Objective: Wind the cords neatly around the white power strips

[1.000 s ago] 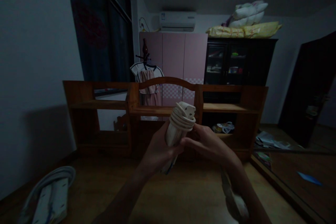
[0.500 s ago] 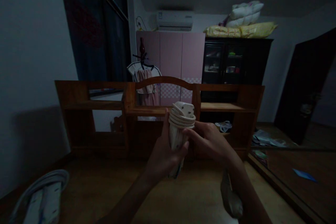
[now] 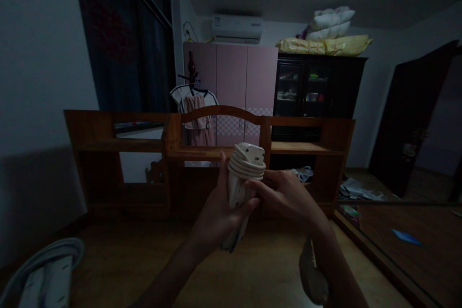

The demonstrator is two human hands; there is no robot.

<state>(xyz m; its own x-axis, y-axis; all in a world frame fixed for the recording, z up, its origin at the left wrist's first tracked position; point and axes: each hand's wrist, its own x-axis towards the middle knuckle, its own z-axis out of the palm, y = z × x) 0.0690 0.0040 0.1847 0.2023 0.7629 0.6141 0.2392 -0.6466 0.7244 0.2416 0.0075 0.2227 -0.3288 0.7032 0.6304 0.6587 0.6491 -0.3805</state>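
In a dim room I hold a white power strip (image 3: 242, 178) upright above a wooden desk (image 3: 151, 260). Its white cord is wound several times round the top end. My left hand (image 3: 216, 216) is closed round the lower body of the strip. My right hand (image 3: 285, 197) is closed on the cord coils just under the top, fingers pinched against the windings. A pale cord end or plug (image 3: 312, 279) hangs below my right forearm.
A wooden hutch shelf (image 3: 216, 151) stands at the back of the desk. Another white power strip with cord (image 3: 39, 274) lies at the left corner. Behind are a pink wardrobe (image 3: 234, 91), a dark cabinet (image 3: 314, 91) topped with bedding, and a dark window (image 3: 122, 38).
Both hands and the strip have stayed together with small finger shifts on the cord. My view has turned slightly, so the room slides left and the corner power strip sits lower.
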